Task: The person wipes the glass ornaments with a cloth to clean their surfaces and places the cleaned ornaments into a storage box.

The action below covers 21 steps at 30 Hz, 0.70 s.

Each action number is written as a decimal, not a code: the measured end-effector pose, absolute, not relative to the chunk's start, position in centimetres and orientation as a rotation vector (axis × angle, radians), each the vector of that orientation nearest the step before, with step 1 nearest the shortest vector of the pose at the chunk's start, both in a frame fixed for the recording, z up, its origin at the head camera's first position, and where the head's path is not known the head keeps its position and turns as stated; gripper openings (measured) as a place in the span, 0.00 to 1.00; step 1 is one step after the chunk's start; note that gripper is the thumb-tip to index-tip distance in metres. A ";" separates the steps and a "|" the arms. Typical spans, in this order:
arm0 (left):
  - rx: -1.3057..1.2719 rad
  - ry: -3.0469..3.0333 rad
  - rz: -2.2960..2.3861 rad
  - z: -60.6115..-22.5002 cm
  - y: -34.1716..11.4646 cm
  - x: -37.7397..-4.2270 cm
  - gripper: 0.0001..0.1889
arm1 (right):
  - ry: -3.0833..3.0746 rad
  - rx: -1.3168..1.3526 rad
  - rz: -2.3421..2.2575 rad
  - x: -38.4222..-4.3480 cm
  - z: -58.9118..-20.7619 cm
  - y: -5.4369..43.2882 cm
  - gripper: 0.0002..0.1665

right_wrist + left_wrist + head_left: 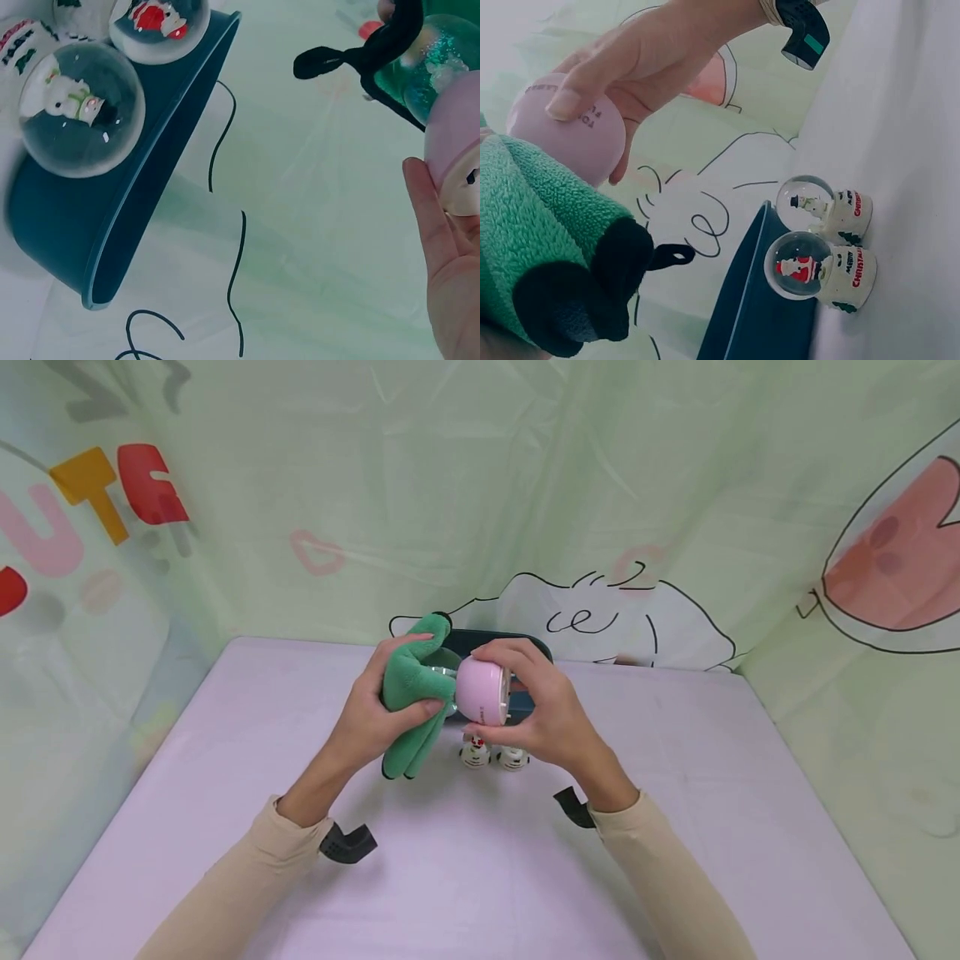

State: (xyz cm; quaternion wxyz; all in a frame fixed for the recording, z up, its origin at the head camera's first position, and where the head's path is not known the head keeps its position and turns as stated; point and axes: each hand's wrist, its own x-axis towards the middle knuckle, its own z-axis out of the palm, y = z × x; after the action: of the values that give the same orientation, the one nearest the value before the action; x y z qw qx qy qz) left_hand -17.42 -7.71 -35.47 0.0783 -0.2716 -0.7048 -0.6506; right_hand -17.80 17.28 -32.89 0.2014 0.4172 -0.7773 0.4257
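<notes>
Snow globe held on its side between a cloth and two hands

The left hand (371, 714) grips a green cloth (405, 675) against the glass end of a large snow globe (477, 692); its thumb presses the near side, and the fingers behind the cloth cannot be made out. The right hand (546, 703) pinches the globe's pink base, thumb on the near side and fingers on the far side. Holding the base presumably leaves the glass to the cloth, and the sideways tilt seems to bring the two together. The globe is held above a dark blue bin (71, 217), its underside facing the person's right. Two small globes, one with a snowman (821, 208) and one with a red figure (821, 274), stand upright just beside the bin, perhaps to keep them steady on their bases. The table (450, 885) wears a pale lilac cover; behind and beside it hangs a light green curtain (315, 460) printed with letters, hearts and line drawings.
</notes>
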 end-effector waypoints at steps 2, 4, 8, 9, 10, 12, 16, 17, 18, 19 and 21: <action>-0.806 -2.125 -1.937 -35.4 -7.7 -17.4 0.37 | -2.149 1.196 1.158 -17.9 -32.9 17.3 0.46; -0.800 -2.137 -1.932 -35.3 -7.7 -17.4 0.37 | -2.138 1.214 1.121 -18.0 -33.0 17.3 0.46; -0.780 -2.168 -1.934 -35.4 -7.7 -17.4 0.37 | -2.136 1.229 1.029 -18.1 -33.1 17.4 0.44; -0.778 -2.176 -1.936 -35.4 -7.7 -17.4 0.37 | -2.137 1.229 1.006 -18.1 -33.2 17.5 0.44; -0.778 -2.180 -1.938 -35.4 -7.7 -17.4 0.37 | -2.138 1.229 0.990 -18.1 -33.2 17.5 0.44; -0.782 -2.183 -1.936 -35.4 -7.7 -17.4 0.37 | -2.136 1.230 0.975 -18.1 -33.2 17.6 0.45; -0.821 -2.146 -1.943 -35.4 -7.8 -17.4 0.37 | -2.145 1.225 1.013 -18.0 -33.0 17.6 0.45; -0.831 -2.132 -1.948 -35.4 -7.8 -17.3 0.36 | -2.153 1.220 1.026 -17.9 -32.9 17.6 0.46; -0.842 -2.117 -1.955 -35.4 -7.8 -17.3 0.37 | -2.162 1.216 1.042 -17.9 -32.8 17.7 0.46; -0.853 -2.103 -1.960 -35.4 -7.9 -17.3 0.36 | -2.172 1.212 1.061 -17.9 -32.7 17.7 0.46; -0.871 -2.077 -1.970 -35.4 -7.9 -17.3 0.37 | -2.196 1.201 1.099 -17.9 -32.5 17.9 0.47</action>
State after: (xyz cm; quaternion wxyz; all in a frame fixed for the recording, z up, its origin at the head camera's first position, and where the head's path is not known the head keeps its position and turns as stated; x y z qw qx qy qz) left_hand -17.31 -7.94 -35.41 0.0747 -0.2904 -0.6921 -0.6565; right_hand -17.92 17.90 -32.51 0.2028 0.4302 -0.7866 0.3937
